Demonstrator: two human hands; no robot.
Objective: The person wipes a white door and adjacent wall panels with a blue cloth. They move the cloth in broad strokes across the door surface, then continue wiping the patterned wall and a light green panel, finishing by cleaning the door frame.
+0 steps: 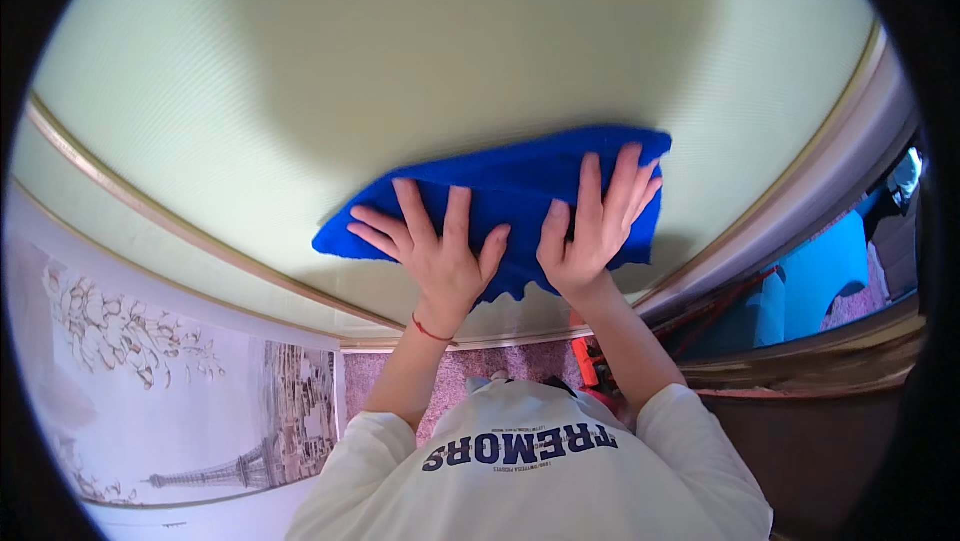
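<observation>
A blue cloth (517, 162) lies spread against a pale green panel (480, 38) in front of me, creased along its upper part and ragged at its lower edge. My left hand (439, 244) presses flat on the cloth's left half with fingers spread; a red cord circles that wrist. On the right half, my right hand (596, 226) pushes the cloth to the panel. Its fingers point up, and some reach the cloth's right edge. Under both palms the cloth is hidden.
Gold-toned strips (225, 252) edge the panel on both sides. At left is a wall picture (187, 406) with a tower and flowers. Pinkish carpet (495, 361) shows below, with an orange-red object (589, 361). A bright blue item (814, 278) stands at right.
</observation>
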